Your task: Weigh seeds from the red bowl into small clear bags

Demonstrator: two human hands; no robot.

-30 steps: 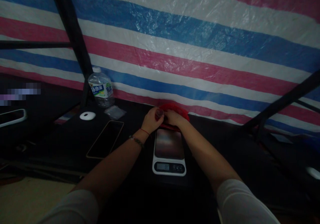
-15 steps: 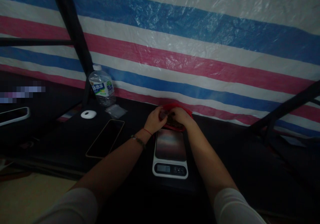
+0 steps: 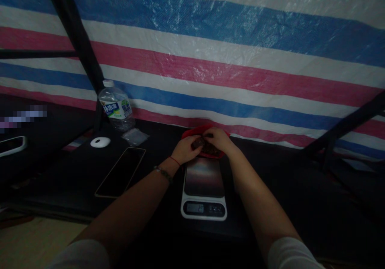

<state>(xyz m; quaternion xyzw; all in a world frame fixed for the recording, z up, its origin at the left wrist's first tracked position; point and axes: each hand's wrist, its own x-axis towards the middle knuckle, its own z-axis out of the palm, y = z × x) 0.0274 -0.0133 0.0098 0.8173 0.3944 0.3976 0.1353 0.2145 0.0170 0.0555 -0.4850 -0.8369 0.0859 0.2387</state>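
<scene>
At the far side of the black surface lies a red bag or tray [image 3: 189,132] holding dark brown bits [image 3: 210,149]. Over its left part, my left hand [image 3: 185,150] is closed around a small dark reddish, shiny object [image 3: 197,142], whose kind is unclear. My right hand [image 3: 221,139] reaches in from the right with bent fingers pressed together above the bits. What those fingers pinch, if anything, is too small to tell. Just in front of the red container sits a white digital kitchen scale [image 3: 203,176] with a lit display, between my forearms; nothing rests on its plate.
To the left lie a dark phone [image 3: 122,172], a small clear plastic bag [image 3: 136,136] and a white oval case [image 3: 100,142]. A clear plastic bottle [image 3: 116,106] stands behind them by a black frame bar [image 3: 73,32]. A striped plastic sheet [image 3: 210,66] hangs behind.
The view has shifted slightly, so the scale and phone appear lower. My hands have drawn a little apart, showing more of the dark bits and the red container.
</scene>
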